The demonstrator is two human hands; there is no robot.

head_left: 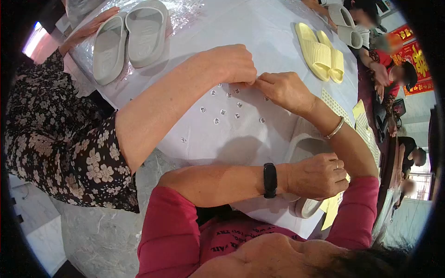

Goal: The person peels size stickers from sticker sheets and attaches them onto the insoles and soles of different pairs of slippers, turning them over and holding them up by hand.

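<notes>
My left hand [95, 24] lies flat, fingers stretched out, on clear plastic film beside a pair of grey slippers [147, 34] at the upper left. My right hand [234, 65] is closed in a pinch over the white table cover, its fingertips meeting those of a co-worker's braceleted hand; whatever is between them is too small to make out. Small round number stickers [223, 112] lie scattered beneath these hands. The co-worker's other hand [317, 176], with a ring and black wristband, is curled above another grey slipper [308, 207].
Yellow slippers [315, 51] stand at the upper right. Yellow sheets [330, 211] with rows of marks lie along the right edge. The co-worker in pink [169, 231] leans in from the bottom. Other people sit farther off at the right; one handles grey slippers [345, 25].
</notes>
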